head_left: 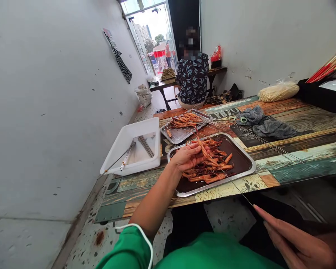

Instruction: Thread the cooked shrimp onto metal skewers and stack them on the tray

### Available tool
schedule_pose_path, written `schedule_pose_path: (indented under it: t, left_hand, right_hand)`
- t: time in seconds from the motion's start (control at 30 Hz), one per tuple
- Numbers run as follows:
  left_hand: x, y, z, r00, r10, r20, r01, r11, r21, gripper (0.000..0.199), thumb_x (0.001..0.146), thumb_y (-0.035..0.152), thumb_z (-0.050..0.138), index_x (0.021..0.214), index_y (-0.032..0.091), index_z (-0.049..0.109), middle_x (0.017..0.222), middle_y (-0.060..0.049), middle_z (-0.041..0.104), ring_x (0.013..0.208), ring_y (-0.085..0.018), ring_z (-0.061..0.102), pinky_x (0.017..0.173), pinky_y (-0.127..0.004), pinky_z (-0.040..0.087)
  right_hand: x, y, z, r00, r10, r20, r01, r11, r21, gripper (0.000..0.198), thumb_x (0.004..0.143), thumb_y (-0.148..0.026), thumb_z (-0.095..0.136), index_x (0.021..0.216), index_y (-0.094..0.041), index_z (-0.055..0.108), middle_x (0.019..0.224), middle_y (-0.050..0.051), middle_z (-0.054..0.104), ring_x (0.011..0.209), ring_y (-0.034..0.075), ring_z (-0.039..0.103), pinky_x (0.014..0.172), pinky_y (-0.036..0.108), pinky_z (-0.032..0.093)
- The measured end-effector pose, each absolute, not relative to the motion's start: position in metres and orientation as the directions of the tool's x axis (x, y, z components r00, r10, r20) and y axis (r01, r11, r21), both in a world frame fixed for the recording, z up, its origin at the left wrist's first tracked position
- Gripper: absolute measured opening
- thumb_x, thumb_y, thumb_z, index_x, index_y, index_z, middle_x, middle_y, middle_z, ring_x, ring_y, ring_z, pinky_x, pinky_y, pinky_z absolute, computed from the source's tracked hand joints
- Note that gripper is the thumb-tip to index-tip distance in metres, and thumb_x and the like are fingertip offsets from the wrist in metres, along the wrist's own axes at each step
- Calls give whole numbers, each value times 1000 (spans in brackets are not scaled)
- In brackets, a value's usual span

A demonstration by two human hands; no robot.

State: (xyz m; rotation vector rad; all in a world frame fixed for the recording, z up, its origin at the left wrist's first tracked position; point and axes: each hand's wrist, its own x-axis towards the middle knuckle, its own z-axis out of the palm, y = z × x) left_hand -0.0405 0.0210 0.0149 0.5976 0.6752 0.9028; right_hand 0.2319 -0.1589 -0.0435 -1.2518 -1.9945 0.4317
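Observation:
My left hand (190, 156) is closed round a long, thin orange-brown piece of meat (203, 147), held above a metal tray (248, 164). In that tray, similar glossy pieces (212, 175) lie heaped in dark liquid. A thin metal skewer (236, 186) runs from the meat in my left hand down to my right hand (294, 235). The fingers of my right hand pinch its near end, beyond the table's front edge. How far the skewer goes into the meat is hidden by my left fingers. Behind, a second metal tray (179, 137) carries more of these pieces on skewers.
At the left stands a white plastic tub (154, 160) with bundles of metal skewers (145, 145). To the right are loose skewers (271, 144), a grey cloth (271, 127), a bag of sticks (278, 91) and a black box (310, 95). Another person (192, 78) sits at a far table.

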Motion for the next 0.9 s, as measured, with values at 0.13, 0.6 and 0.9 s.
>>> schedule_pose_path:
  t: [0.13,0.6,0.9]
  left_hand:
    - [-40,20,15,453,858,-241,-498,468,730,16,82,3,49,90,10,61,86,-8,69,79,-15,68,83,-31,51]
    - [-38,17,11,429,892,-139,-483,357,800,12,79,8,57,89,10,61,90,-9,70,89,-20,67,85,-34,51]
    - [-34,14,12,388,919,-67,-433,246,867,16,73,16,67,88,12,61,89,-8,69,93,-22,65,89,-39,49]
  right_hand:
    - [231,-161,-42,-258,896,362,613,441,-656,51,84,-21,54,132,-37,47,119,-1,65,96,17,66,83,23,54]
    - [229,-164,-27,-244,867,434,615,484,-623,55,81,-17,56,130,-42,48,94,-3,73,59,10,66,62,18,56]
    - [231,-167,-29,-265,874,406,634,476,-610,56,83,-18,54,133,-42,44,95,-3,72,61,10,67,60,18,56]
